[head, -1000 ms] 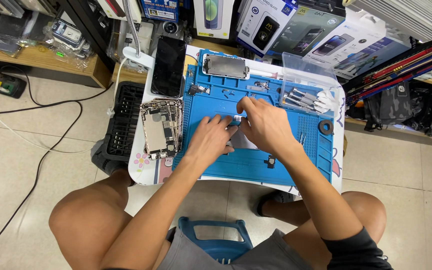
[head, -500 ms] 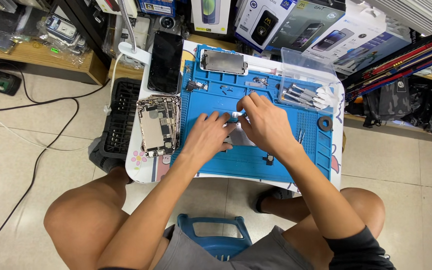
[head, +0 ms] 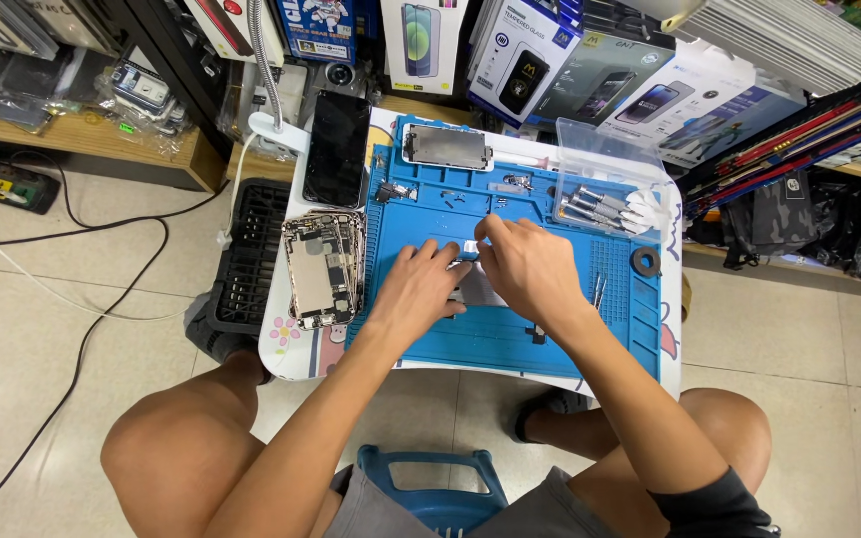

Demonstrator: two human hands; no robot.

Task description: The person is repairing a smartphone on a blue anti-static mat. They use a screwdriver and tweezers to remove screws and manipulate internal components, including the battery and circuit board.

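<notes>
— While both hands are laid on the blue work mat (head: 550, 344), what is held between them?

— A small flat grey part (head: 475, 289) is seen under the hands, lying on the mat near its middle. It is pressed down by the left hand (head: 419, 289), whose fingers are stretched flat and close together over its left edge. The right hand (head: 530, 269) is arched above the part's upper edge, its fingertips (head: 482, 231) drawn narrow together around something very small; what is pinched there cannot be told.

— Are the two hands touching?

— They are set just beside each other, fingertips nearly meeting over the part. Contact between them cannot be made out.

— What is laid around them?

— An opened phone body (head: 319, 269), with its inner boards exposed, is placed at the left edge of the small white table (head: 286, 344), just beside the mat. A dark phone screen (head: 337, 149) is laid above it. A silver screen frame (head: 446, 145) is set at the top of the mat, well apart from the hands. Several screwdrivers (head: 595, 207) are gathered at the upper right, near a clear plastic box (head: 605, 149). A black ring (head: 645, 261) is seen at the mat's right edge.
</notes>
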